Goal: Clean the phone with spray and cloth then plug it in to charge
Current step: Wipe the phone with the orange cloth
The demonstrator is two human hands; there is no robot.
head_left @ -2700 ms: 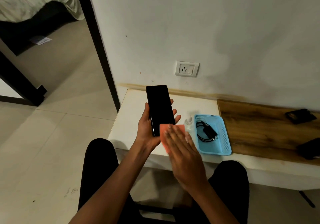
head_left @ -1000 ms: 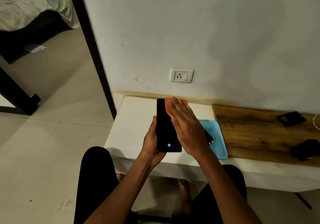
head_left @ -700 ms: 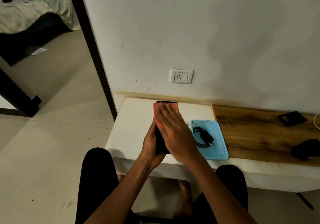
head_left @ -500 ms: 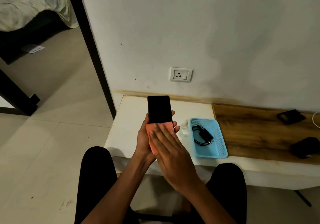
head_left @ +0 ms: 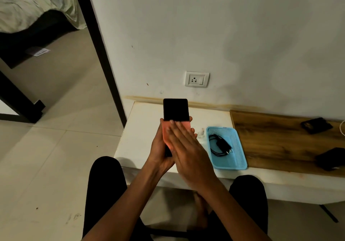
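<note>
My left hand grips a black phone from behind and holds it upright over the white table, dark screen toward me. My right hand lies flat on an orange-pink cloth and presses it against the lower half of the screen. A small clear spray bottle stands on the table just right of my hands, partly hidden. A black charger with its coiled cable lies in a light blue basket. A white wall socket sits above the table.
A wooden board covers the table's right part and carries two dark objects. A dark door frame stands to the left, with a bed beyond it. My knees are under the table's front edge.
My right hand has wiped the cloth up to the phone's top and back down to its lower half. My left hand has kept hold of the phone throughout.
</note>
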